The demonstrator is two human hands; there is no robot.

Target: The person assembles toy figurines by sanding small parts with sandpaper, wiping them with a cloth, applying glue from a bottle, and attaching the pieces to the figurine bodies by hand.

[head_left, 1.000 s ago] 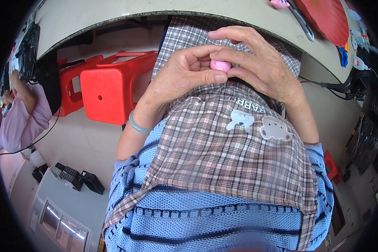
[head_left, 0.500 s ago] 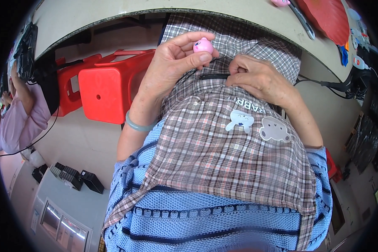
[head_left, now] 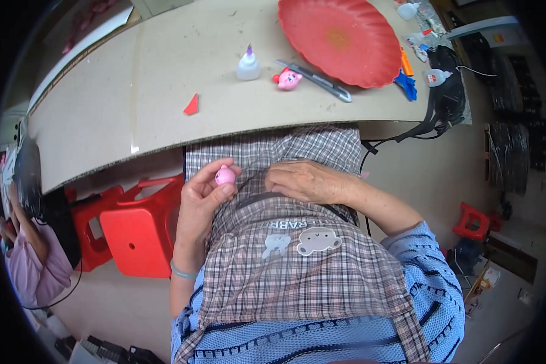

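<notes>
A small round pink figure [head_left: 225, 176] with little pointed ears is pinched between the thumb and fingers of my left hand [head_left: 203, 194], over my lap. My right hand [head_left: 306, 182] is beside it, fingers curled in at the dark-edged pocket [head_left: 267, 197] of my plaid apron [head_left: 309, 285]. Its fingertips are turned away, and whatever they grip is hidden. On the table, a second pink figure [head_left: 290, 79] with red feet lies against a grey utility knife [head_left: 318, 80].
The table [head_left: 164, 73] curves ahead of me. On it are a white squeeze bottle [head_left: 248, 65], a red scrap [head_left: 192, 104], a scalloped red tray [head_left: 346, 36] and an orange tube [head_left: 406, 62]. Red stools [head_left: 136, 242] stand at left, near another person's pink sleeve [head_left: 39, 261].
The view has tilted up, bringing more of the table into sight. My left hand still holds the pink figure; my right hand stays curled at the apron pocket.
</notes>
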